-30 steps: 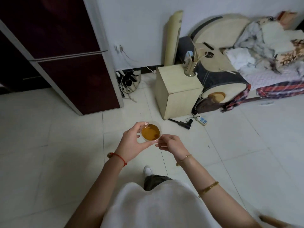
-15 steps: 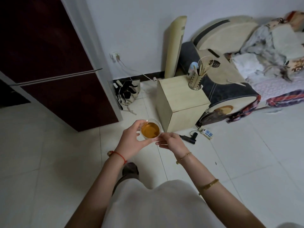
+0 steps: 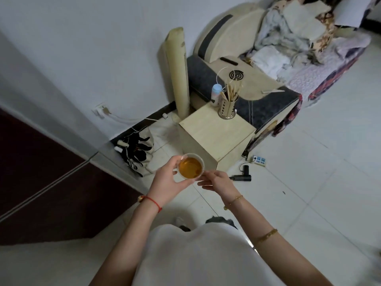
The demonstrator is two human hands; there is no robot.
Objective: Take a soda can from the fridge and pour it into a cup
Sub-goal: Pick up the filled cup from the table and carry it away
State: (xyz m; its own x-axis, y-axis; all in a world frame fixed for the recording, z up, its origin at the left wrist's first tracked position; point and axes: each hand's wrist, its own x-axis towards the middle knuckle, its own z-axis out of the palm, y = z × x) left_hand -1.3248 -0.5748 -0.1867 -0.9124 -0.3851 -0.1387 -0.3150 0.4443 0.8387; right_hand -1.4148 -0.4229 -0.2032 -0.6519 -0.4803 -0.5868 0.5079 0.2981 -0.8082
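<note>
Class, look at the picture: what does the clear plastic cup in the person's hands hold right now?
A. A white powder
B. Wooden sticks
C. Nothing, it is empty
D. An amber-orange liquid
D: seen from above, the clear plastic cup is filled with amber-orange liquid, with the left hand wrapped around its side and the right hand's fingertips at its rim.

white tiled floor, pale wall, light wooden cabinet, cluttered sofa, dim light
</note>
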